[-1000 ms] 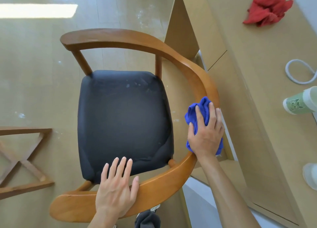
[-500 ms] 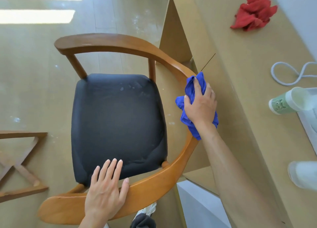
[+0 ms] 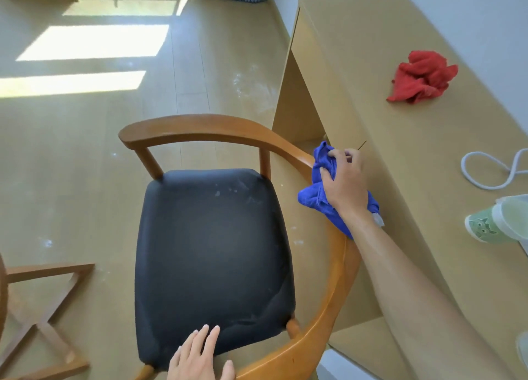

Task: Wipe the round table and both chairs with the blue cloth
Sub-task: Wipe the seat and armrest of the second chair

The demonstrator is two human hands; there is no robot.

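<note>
A wooden chair [image 3: 200,128] with a curved back rail and a black seat [image 3: 214,259] stands below me. My right hand [image 3: 344,179] grips the bunched blue cloth [image 3: 321,168] and presses it on the right bend of the rail, next to the desk edge. My left hand [image 3: 197,356] rests flat on the near part of the rail, fingers spread toward the seat. White dust marks show on the seat's far part. The round table's rim [image 3: 2,294] and its cross base [image 3: 43,322] peek in at the lower left.
A long tan desk [image 3: 385,108] runs along the right, close against the chair. On it lie a red cloth [image 3: 423,76], a white cable [image 3: 491,168] and a green cup on its side [image 3: 491,222]. Bare wooden floor [image 3: 85,151] lies to the left and beyond.
My right hand slid the blue cloth along the rail from the near right side toward the far bend. My view tilted up. The left hand kept its place on the rail.
</note>
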